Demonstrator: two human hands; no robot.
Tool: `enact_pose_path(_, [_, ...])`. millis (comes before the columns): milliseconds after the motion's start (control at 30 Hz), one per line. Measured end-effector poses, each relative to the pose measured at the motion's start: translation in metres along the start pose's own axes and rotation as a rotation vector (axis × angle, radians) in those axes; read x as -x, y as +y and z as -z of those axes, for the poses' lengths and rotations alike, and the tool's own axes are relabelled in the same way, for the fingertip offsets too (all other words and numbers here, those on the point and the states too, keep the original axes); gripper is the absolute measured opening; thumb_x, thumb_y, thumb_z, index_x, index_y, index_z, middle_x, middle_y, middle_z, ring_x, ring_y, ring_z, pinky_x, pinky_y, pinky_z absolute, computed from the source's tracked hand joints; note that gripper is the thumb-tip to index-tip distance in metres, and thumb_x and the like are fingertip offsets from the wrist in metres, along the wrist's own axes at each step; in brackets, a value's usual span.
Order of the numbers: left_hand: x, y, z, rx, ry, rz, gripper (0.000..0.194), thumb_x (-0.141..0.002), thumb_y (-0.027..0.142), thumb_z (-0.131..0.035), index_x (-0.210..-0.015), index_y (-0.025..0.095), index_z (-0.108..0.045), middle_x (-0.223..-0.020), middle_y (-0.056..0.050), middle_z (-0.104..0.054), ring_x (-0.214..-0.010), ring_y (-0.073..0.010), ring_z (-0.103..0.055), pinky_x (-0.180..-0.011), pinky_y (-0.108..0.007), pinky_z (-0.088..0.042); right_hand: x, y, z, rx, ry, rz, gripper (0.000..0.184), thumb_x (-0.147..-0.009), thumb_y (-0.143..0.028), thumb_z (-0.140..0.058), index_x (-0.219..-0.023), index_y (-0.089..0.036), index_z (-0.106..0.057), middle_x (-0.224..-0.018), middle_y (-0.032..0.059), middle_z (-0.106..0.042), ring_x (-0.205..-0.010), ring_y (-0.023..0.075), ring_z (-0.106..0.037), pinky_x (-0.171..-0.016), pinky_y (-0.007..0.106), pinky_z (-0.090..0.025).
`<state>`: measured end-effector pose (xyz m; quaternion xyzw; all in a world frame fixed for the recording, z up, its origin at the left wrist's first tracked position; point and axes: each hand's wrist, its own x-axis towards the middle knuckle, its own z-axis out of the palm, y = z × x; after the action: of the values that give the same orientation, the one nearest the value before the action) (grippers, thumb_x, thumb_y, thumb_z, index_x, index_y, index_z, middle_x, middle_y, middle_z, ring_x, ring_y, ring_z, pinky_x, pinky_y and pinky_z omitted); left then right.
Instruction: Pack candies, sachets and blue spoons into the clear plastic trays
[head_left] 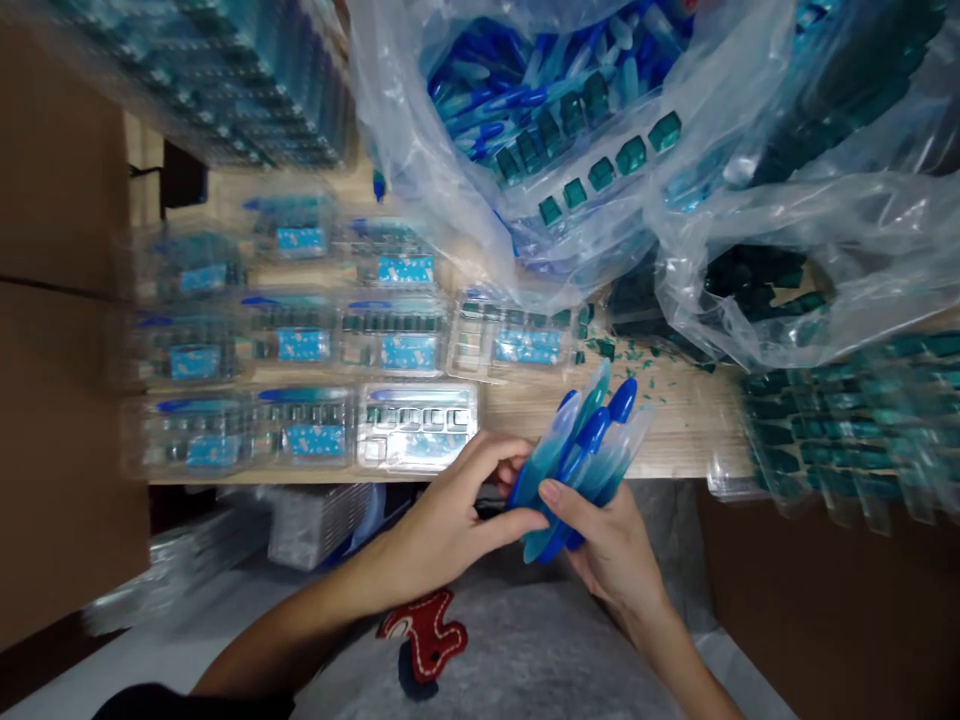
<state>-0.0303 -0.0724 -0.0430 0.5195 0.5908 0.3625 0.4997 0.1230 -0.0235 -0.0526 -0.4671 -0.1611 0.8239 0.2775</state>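
I hold a bunch of blue and clear plastic sticks [577, 470] between both hands, over the front edge of the bench [675, 425]. My left hand [442, 525] curls around the bunch's left side, fingers partly closed. My right hand [611, 550] grips the lower end and lies nearer those ends. The long axis slants, tips pointing away from me and rightward, past a plastic tray [416, 425].
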Motion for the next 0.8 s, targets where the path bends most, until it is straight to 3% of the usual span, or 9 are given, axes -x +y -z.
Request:
enact_pose_path(233, [0.012,-0.014,0.005,-0.06,0.034,-0.046,0.029,-0.097,0.024,-0.054,-0.125,0.023,-0.058,-0.116,-0.007,-0.067,-0.107,-0.0186,-0.063,-0.093,-0.037,-0.054,-0.009,0.01,-0.006,0.106,0.243,-0.006,0.035,-0.047,-0.037,-0.095,-0.067,-0.018,-0.074,-0.069,0.0026,-0.074,-0.059,0.0165,-0.068,-0.061,0.024,-0.059])
enact_pose_path(333, [0.024,-0.022,0.011,-0.029,0.033,-0.002,0.028,-0.097,0.024,-0.054,-0.125,0.023,-0.061,-0.111,-0.007,-0.07,-0.102,-0.0175,-0.065,-0.09,-0.035,-0.055,-0.013,0.015,-0.007,0.113,0.24,-0.064,0.039,-0.044,-0.036,-0.096,-0.073,-0.019,-0.075,-0.071,0.0032,-0.075,-0.06,0.0184,-0.07,-0.061,0.025,-0.06])
enact_pose_path(433, [0.035,-0.03,0.029,-0.03,0.148,0.039,0.024,-0.097,0.023,-0.054,-0.118,0.025,-0.065,-0.105,-0.004,-0.072,-0.097,-0.0158,-0.067,-0.087,-0.031,-0.056,-0.015,0.015,-0.006,0.127,0.224,-0.084,0.039,-0.046,-0.035,-0.097,-0.075,-0.019,-0.076,-0.073,0.0039,-0.075,-0.062,0.0195,-0.071,-0.063,0.026,-0.061])
enact_pose_path(600, [0.033,-0.053,0.076,-0.379,0.422,-0.071,0.026,-0.097,0.016,-0.052,-0.117,0.026,-0.064,-0.11,-0.003,-0.07,-0.104,-0.0158,-0.063,-0.09,-0.032,-0.052,-0.02,0.008,-0.007,0.099,0.278,-0.049,0.036,-0.05,-0.029,-0.096,-0.078,-0.021,-0.076,-0.076,0.0018,-0.074,-0.068,0.021,-0.073,-0.066,0.029,-0.064])
enact_pose_path(700, [0.024,-0.071,0.095,-0.597,0.429,-0.136,0.023,-0.094,0.016,-0.056,-0.113,0.025,-0.065,-0.107,-0.002,-0.071,-0.102,-0.0182,-0.06,-0.092,-0.037,-0.047,-0.021,0.006,-0.007,0.114,0.25,-0.003,0.033,-0.054,-0.028,-0.095,-0.079,-0.02,-0.075,-0.077,0.0019,-0.073,-0.068,0.02,-0.073,-0.068,0.029,-0.064])
enact_pose_path(800, [0.018,-0.082,0.099,-0.715,0.447,-0.115,0.02,-0.093,0.017,-0.058,-0.109,0.026,-0.067,-0.109,-0.004,-0.069,-0.103,-0.0219,-0.056,-0.093,-0.042,-0.043,-0.019,0.007,-0.007,0.131,0.193,-0.008,0.029,-0.06,-0.03,-0.092,-0.082,-0.02,-0.075,-0.08,0.0025,-0.073,-0.072,0.0196,-0.073,-0.071,0.029,-0.063])
